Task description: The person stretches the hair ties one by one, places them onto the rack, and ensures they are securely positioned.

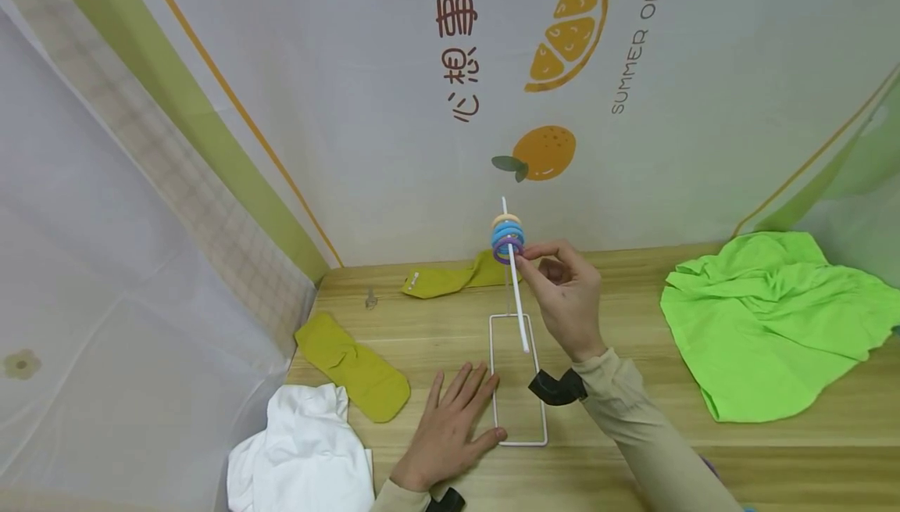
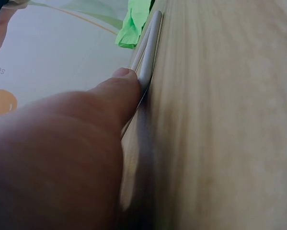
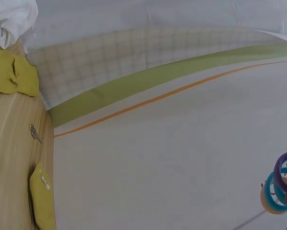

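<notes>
A white wire stand (image 1: 544, 410) has a rectangular base on the table, a thin upright and a long top bar (image 1: 519, 305). Around the bar's far half sit a tan ring (image 1: 503, 218), blue rings (image 1: 516, 227) and, nearest me, a purple ring (image 1: 496, 254). Thumb and index finger of my right hand (image 1: 571, 305) pinch the purple ring at its right side. In the right wrist view the purple ring (image 3: 278, 172) overlaps the blue and tan ones. My left hand (image 1: 450, 430) lies flat with fingers spread, its thumb (image 2: 126, 88) on the base wire.
Mustard socks lie at the left (image 1: 351, 367) and behind the stand (image 1: 439, 281). A white cloth (image 1: 302, 449) is at the front left, a bright green cloth (image 1: 766, 332) at the right. A small metal object (image 1: 371, 298) lies near the back-left edge. A printed curtain (image 1: 394, 145) hangs behind.
</notes>
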{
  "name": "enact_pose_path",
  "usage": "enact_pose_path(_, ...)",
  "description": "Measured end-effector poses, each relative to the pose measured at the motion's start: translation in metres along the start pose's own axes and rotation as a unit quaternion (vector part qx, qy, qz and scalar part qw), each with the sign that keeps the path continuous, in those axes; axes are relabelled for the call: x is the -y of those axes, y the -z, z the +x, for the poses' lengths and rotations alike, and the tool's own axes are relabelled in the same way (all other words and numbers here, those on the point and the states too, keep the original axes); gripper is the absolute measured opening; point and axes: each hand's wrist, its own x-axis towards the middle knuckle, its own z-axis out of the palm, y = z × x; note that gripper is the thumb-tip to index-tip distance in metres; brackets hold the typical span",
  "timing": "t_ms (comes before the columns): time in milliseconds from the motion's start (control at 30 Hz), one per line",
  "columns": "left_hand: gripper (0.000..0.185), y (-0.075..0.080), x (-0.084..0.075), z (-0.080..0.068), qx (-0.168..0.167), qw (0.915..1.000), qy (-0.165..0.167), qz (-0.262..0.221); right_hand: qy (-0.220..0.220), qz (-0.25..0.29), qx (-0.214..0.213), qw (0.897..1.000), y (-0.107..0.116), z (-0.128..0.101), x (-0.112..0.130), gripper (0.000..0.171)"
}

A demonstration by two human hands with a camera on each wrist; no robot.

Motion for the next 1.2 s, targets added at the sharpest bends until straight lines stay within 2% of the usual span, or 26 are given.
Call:
enact_pose_path(300,0.070,-0.002,0.000,-0.001,-0.004,0.9999,-0.002,0.012,-0.007,0.002,0.006,1.000,0.002,-0.001,-0.002,0.010)
enact_pose_path(433,0.071,-0.002,0.000,-0.002,-0.003,0.9999,-0.003,0.012,-0.010,-0.013,0.023,1.000,0.011,-0.007,0.003,0.011)
enact_pose_path(567,0.071,-0.002,0.001,-0.001,-0.009,0.9998,-0.006,0.016,-0.014,-0.063,0.066,0.996,0.035,-0.019,0.010,0.016)
enact_pose_path(633,0.071,-0.002,0.001,-0.001,-0.011,0.9998,-0.006,0.015,-0.012,-0.110,0.095,0.989,0.054,-0.028,0.012,0.019)
enact_pose_path(667,0.070,-0.002,0.001,-0.001,-0.011,0.9998,-0.006,0.013,-0.021,-0.145,0.114,0.983,0.064,-0.033,0.013,0.020)
enact_pose_path(700,0.070,-0.002,0.001,-0.001,-0.010,0.9999,-0.005,0.010,-0.038,-0.180,0.137,0.973,0.076,-0.038,0.014,0.020)
enact_pose_path(767,0.071,-0.002,0.000,0.000,-0.007,0.9999,-0.004,0.006,-0.080,-0.253,0.191,0.945,0.101,-0.050,0.017,0.016)
enact_pose_path(800,0.071,-0.002,0.000,0.000,-0.006,1.0000,-0.004,0.004,-0.106,-0.286,0.220,0.926,0.114,-0.057,0.018,0.013)
enact_pose_path(867,0.071,-0.002,0.000,0.000,-0.004,1.0000,-0.003,0.003,-0.163,-0.347,0.284,0.879,0.141,-0.070,0.021,0.008)
enact_pose_path(967,0.071,-0.002,0.000,0.000,-0.003,1.0000,-0.001,0.005,-0.219,-0.397,0.345,0.822,0.181,-0.093,0.022,0.010)
enact_pose_path(1067,0.071,-0.002,0.000,0.000,-0.002,0.9999,0.000,0.010,-0.245,-0.423,0.378,0.786,0.217,-0.114,0.020,0.014)
enact_pose_path(1200,0.072,-0.001,0.000,0.000,0.002,1.0000,0.000,0.009,-0.268,-0.432,0.418,0.753,0.253,-0.134,0.017,0.012)
